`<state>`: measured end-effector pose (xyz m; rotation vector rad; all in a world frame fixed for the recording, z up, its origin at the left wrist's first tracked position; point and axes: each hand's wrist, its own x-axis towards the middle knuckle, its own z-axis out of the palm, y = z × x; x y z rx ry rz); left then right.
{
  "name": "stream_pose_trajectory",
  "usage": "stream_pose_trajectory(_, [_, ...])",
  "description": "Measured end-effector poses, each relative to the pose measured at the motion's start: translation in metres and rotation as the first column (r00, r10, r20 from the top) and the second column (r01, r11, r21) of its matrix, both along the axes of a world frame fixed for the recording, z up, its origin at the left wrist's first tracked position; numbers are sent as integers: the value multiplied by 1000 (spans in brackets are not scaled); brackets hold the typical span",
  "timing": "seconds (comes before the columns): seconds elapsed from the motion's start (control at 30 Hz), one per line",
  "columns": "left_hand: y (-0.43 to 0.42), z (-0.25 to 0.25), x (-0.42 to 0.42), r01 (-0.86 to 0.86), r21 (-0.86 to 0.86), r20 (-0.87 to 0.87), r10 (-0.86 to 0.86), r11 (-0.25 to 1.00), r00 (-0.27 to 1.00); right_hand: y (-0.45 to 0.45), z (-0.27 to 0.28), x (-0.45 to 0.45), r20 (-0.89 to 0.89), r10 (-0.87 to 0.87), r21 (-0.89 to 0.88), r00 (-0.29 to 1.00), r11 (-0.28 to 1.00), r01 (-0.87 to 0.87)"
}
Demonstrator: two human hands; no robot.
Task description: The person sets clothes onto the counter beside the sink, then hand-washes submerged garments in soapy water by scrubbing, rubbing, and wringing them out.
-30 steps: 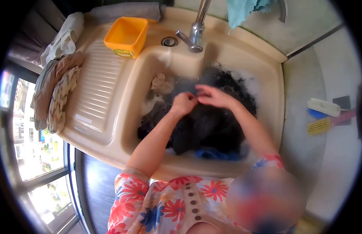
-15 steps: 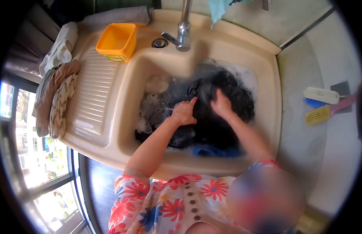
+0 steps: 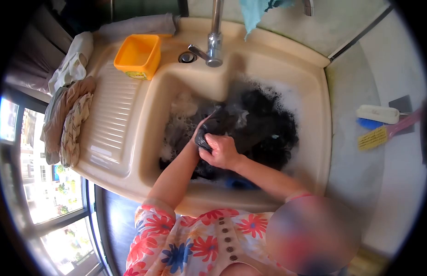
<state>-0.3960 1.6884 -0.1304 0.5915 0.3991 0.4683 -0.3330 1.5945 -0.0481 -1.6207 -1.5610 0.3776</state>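
My right hand (image 3: 222, 149) is closed on a bunched piece of wet dark cloth (image 3: 203, 138) over the sink basin. Against the same cloth, on its left side, my left hand (image 3: 198, 129) grips it; its fingers are mostly covered by the fabric. Below and beyond both hands, more dark laundry (image 3: 273, 138) soaks in sudsy water. Pale cloth (image 3: 183, 105) lies in the water at the basin's left, and a blue cloth (image 3: 241, 183) shows near the front wall.
The beige sink (image 3: 146, 133) has a ribbed drainboard with a yellow tub (image 3: 139, 56) on it. Folded clothes (image 3: 66, 119) hang over its left edge. A chrome faucet (image 3: 214, 48) stands behind the basin. At right are a yellow-bristled brush (image 3: 373, 139) and a white-handled brush (image 3: 378, 113).
My right hand has moved left and toward me, meeting my left hand. The two now hold a dark cloth together, raised from the water; before, they were apart over the laundry.
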Motion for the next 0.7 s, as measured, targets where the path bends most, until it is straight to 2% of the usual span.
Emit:
stream_pose_trajectory(0.03, [-9,9,-3,-86,-82,179,100,993,979,7,-11,0,39,-7,50,999,999,5])
stream_pose_trajectory(0.07, [-6,6,-4,-147,-213,-102,128,966,987,14,-27,8,-26,-137,43,990,990,138])
stream_pose_trajectory(0.1, [-1,4,-2,-244,-320,-371,116,915,921,25,-51,23,6,-264,53,964,963,263])
stream_pose_trajectory(0.13, [6,7,9,-201,-165,-470,102,966,877,34,-40,46,92,-394,-157,915,901,404])
stream_pose_trajectory(0.17, [7,35,8,-189,-143,-456,105,971,884,36,-50,77,219,-406,-420,887,781,461])
stream_pose_trajectory(0.2, [11,53,7,-198,-122,-454,123,973,883,28,-65,107,185,-390,-479,902,765,429])
stream_pose_trajectory(0.23, [15,60,5,-209,-107,-454,139,972,880,19,-68,136,264,-300,-565,917,722,399])
stream_pose_trajectory(0.27, [20,57,3,-203,-103,-453,136,974,881,11,-60,152,294,-353,-546,888,701,459])
stream_pose_trajectory(0.3, [24,50,-1,-201,-107,-453,132,974,882,6,-61,171,278,-397,-443,875,755,483])
stream_pose_trajectory(0.37, [23,29,0,-180,-92,-510,109,979,853,6,-52,185,187,-553,-383,812,720,579])
stream_pose_trajectory(0.43, [18,-12,9,-137,-47,-616,79,989,784,5,-60,140,310,-534,-175,787,781,599])
stream_pose_trajectory(0.47, [14,-48,13,-25,37,-692,43,999,720,-4,-47,109,443,-348,-304,826,809,503])
stream_pose_trajectory(0.5, [12,-38,14,1,-85,-621,-53,996,782,-14,-60,92,557,-177,-341,811,842,418])
stream_pose_trajectory(0.57, [7,-4,10,78,-315,-436,-218,946,873,-19,-82,107,386,-118,-406,915,869,283])
stream_pose_trajectory(0.63, [7,4,7,134,-360,-349,-266,923,899,-7,-123,139,355,-275,-425,893,804,416])
stream_pose_trajectory(0.67, [7,14,7,148,-399,-298,-281,905,912,11,-111,139,293,-385,-553,875,679,484])
stream_pose_trajectory(0.7, [8,24,8,167,-439,-242,-295,883,925,13,-102,128,185,-396,-455,899,777,436])
